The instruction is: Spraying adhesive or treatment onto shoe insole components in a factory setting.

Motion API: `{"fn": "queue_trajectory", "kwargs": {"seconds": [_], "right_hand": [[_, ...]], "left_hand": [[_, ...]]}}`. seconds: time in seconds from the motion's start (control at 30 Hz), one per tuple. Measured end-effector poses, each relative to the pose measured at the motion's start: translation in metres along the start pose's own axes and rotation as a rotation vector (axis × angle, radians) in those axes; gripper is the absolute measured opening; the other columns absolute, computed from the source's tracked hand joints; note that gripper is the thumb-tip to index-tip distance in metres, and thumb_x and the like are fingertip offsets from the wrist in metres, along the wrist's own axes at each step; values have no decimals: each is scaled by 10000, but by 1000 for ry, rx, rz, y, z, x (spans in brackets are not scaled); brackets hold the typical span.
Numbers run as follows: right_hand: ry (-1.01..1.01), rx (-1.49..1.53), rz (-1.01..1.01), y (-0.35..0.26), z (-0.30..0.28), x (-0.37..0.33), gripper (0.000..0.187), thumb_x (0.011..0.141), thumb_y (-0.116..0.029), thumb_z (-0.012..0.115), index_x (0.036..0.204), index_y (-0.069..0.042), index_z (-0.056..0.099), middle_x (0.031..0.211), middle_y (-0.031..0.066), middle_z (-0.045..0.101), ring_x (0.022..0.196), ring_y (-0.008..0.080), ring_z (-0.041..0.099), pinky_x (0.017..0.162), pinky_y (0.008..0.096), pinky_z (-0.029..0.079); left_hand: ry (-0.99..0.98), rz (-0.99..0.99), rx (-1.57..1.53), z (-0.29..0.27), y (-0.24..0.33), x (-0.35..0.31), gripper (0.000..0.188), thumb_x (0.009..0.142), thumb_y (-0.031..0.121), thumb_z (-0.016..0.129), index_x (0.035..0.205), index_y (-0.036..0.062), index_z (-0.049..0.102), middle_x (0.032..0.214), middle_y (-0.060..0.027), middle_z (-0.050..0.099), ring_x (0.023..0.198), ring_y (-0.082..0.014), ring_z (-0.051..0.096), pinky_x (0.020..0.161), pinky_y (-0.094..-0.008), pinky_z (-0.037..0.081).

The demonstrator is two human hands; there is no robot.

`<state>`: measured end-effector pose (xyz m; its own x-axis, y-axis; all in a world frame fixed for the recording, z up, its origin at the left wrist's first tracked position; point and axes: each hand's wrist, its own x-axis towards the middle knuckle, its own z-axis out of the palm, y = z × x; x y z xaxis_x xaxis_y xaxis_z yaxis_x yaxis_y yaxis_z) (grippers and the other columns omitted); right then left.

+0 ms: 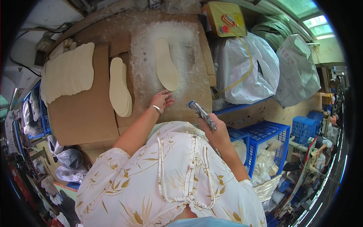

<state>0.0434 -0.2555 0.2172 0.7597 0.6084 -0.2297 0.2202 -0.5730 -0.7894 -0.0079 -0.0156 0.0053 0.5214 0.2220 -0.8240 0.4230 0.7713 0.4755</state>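
the two hands are well apart. the left hand (161, 101) has its fingers loosely parted, just beside the near end of a single cream insole (166, 66); whether a fingertip touches it i cannot tell. a pale bracelet (155, 109) circles that wrist. the right hand (216, 133) is wrapped round a silver spray gun (202, 112), whose blue tip points up and to the left, near the insole but apart from it.

the insole lies flat, lengthwise away from the person, on a patch of the worktop (193, 81) coated in whitish, glossy residue. to its left is a neat stack of insoles (120, 89), and farther left an overlapping row of insoles (70, 70) spread across brown cardboard (81, 117).

beyond the right side of the worktop stands a yellow canister (227, 17) with a red cap, and a yellow hose (249, 60) curves down over a bulging white sack (242, 75). a greyish sack (297, 72) leans next to it. lower right, a blue crate (269, 132) contains clear plastic wrapping (262, 162). far right, another person (323, 149) bends forward.
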Motion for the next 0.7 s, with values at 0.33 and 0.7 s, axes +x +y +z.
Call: {"fn": "queue_trajectory", "kwargs": {"seconds": [0.33,0.7], "right_hand": [[120,3,-44,-4,3,32,204,898,-223,655,943,-39,580,682,172,604,634,384,597,560,392,463],[82,223,-43,0,-10,18,250,916,-159,628,1117,-15,588,745,63,574,657,123,514,626,274,450]], "left_hand": [[12,9,-27,4,1,-5,294,925,97,544,1217,84,510,1045,-83,643,821,-216,671,639,-288,562],[163,123,-201,20,4,13,194,915,167,601,1079,66,584,945,-63,651,764,-174,658,610,-280,541]]}}
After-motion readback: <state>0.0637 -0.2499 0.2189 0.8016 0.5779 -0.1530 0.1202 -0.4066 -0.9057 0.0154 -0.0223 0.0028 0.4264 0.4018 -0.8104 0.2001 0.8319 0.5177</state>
